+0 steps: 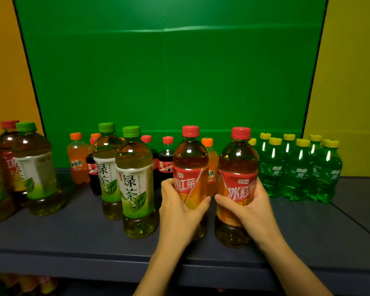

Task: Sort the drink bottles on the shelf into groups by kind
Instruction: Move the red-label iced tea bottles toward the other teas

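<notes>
Between our two hands, at the front of the dark shelf [73, 238], the head view shows a pair of iced red tea bottles, upright and close together with a narrow gap between them. Our left hand [179, 210] grasps the left iced red tea bottle [190, 159] at its red label, thumb laid across the front and fingers curled round the far side. Our right hand [252, 208] clasps the right iced red tea bottle [238, 163] in mirror fashion, thumb pointing inward. We cannot tell whether their bases rest on the shelf or hang just above it.

Just outside our left grip stand two green tea bottles [135, 178] with green caps, one behind the other. Behind both grips, toward the green backboard [169, 82], we see small cola bottles [166, 163] and orange soda bottles [77, 161]; one orange bottle shows through the gap between the held pair. Just outside our right grip sits a tight cluster of green Sprite bottles [297, 169] with yellow caps, touching one another. Well away from our left grip, at the picture's edge, another green-capped tea bottle [36, 167] stands in front of a red-capped one [8, 142], both blurred.
</notes>
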The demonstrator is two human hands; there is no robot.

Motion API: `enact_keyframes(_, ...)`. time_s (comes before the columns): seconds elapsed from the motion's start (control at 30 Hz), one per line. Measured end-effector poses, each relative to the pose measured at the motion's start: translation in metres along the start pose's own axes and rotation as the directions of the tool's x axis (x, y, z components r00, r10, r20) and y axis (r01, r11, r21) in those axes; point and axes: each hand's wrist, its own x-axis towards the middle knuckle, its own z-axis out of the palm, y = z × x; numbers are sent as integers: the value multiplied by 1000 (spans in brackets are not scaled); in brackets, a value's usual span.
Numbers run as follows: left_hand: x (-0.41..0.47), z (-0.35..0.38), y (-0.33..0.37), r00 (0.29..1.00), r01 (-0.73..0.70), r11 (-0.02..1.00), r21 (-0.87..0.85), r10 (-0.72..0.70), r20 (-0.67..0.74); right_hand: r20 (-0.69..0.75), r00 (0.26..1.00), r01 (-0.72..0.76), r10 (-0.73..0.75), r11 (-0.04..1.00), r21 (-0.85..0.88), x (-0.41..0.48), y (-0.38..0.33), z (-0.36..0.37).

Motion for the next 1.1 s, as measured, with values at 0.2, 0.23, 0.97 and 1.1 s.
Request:
enact_keyframes(0.2, -12, -2, 12, 997, -62, 988, -141, 67, 31, 44, 999, 9, -10, 1000, 18, -3, -6, -13)
enact_keyframes(0.23, -16, -7, 14, 997, -73, 984, -162, 77, 15, 55, 998, 13, -15, 1000, 28, -3, -9, -14)
enact_keyframes(0.97, -78, -260, -38, 754, 89, 986, 140, 25, -656, 528, 842, -73, -112, 946, 316, -44, -50, 165)
enact_keyframes(1.1, -81, -316, -60, 726, 132, 980, 148, 6, -687, 563, 819, -92, -110, 944, 318, -57, -54, 227)
